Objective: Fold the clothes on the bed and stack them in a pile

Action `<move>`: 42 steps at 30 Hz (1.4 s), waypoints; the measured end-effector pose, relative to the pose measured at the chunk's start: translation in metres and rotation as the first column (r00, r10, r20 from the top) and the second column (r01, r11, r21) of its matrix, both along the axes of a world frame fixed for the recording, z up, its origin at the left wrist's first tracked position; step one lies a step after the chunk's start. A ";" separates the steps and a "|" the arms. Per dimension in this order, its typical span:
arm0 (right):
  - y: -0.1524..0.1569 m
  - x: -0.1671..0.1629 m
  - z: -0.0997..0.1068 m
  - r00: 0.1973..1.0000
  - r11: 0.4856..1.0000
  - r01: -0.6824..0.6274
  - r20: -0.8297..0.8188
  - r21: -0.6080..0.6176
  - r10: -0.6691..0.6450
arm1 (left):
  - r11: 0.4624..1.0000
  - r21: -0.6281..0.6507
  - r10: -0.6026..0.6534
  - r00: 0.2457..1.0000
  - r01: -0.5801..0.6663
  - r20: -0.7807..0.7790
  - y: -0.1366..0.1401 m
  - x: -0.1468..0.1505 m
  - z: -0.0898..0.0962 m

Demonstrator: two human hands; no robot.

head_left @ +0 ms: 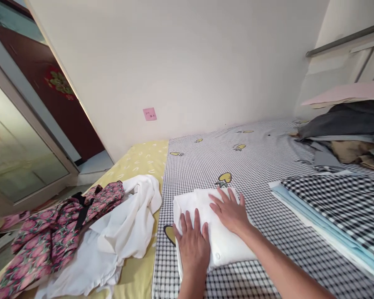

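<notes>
A folded white shirt (226, 247) with a button showing near its front edge lies on the checked bed sheet (202, 166). My left hand (193, 243) rests flat on the left part of the shirt, its fingers spread. Toward the shirt's far right corner, my right hand (230, 209) also presses down flat with fingers apart. Neither hand grips the cloth. Parts of the shirt are hidden under both hands.
At the left lie a crumpled white garment (127, 224) and a pink floral garment (62, 228). On the right is a stack of folded clothes topped by a black-and-white checked one (339, 203). Behind it sits a pile of dark clothes (343, 120). A wall (190, 62) borders the bed.
</notes>
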State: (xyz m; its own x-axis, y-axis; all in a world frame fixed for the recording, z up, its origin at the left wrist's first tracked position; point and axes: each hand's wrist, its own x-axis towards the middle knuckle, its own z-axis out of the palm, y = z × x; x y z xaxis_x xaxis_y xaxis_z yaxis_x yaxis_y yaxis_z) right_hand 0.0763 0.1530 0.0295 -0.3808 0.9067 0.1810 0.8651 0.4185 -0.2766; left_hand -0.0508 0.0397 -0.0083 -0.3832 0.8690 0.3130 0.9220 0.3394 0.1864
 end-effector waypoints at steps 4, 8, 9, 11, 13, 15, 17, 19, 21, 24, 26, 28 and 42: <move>0.016 0.003 -0.030 0.998 0.977 -0.047 0.041 -0.206 0.057 | 1.000 -0.007 0.002 1.000 -0.002 0.032 0.000 -0.001 -0.001; 0.020 0.009 -0.037 0.996 0.979 -0.079 0.033 -0.189 0.087 | 0.998 -0.057 0.008 0.999 -0.005 0.042 0.001 -0.001 -0.001; 0.020 0.009 -0.037 0.996 0.982 -0.076 0.035 -0.175 0.083 | 0.998 -0.061 0.008 0.999 -0.005 0.044 0.001 0.000 0.000; 0.018 0.009 -0.038 0.996 0.986 -0.070 0.042 -0.149 0.077 | 0.998 -0.061 0.010 0.999 -0.007 0.043 0.002 0.000 0.001; 0.016 0.009 -0.037 0.996 0.988 -0.068 0.049 -0.142 0.075 | 0.998 -0.065 0.013 0.999 -0.011 0.044 0.003 0.001 0.002; 0.016 0.008 -0.037 0.996 0.987 -0.064 0.059 -0.148 0.074 | 0.997 -0.072 0.024 0.999 -0.020 0.046 0.003 0.002 0.004; 0.015 0.008 -0.037 0.995 0.987 -0.060 0.072 -0.148 0.072 | 0.997 -0.073 0.038 0.998 -0.034 0.051 0.002 0.004 0.004; 0.015 0.008 -0.037 0.994 0.988 -0.059 0.081 -0.139 0.070 | 0.997 -0.068 0.048 0.997 -0.044 0.058 0.000 0.006 0.005; 0.014 0.008 -0.037 0.994 0.990 -0.057 0.083 -0.130 0.068 | 0.997 -0.062 0.051 0.996 -0.046 0.075 0.000 0.009 0.008; 0.011 0.007 -0.037 0.994 0.992 -0.054 0.084 -0.117 0.064 | 0.993 -0.100 0.073 0.984 -0.057 0.162 0.007 0.005 0.017; 0.011 0.006 -0.036 0.994 0.991 -0.050 0.085 -0.125 0.061 | 0.986 -0.141 0.120 0.966 -0.088 0.230 0.019 -0.008 0.028; 0.011 0.005 -0.036 0.995 0.989 -0.049 0.082 -0.142 0.061 | 0.981 -0.154 0.152 0.957 -0.116 0.249 0.030 -0.027 0.037; 0.015 0.008 -0.039 0.997 0.987 -0.052 0.056 -0.155 0.061 | 0.978 -0.206 0.056 0.991 -0.030 0.122 0.026 -0.085 0.007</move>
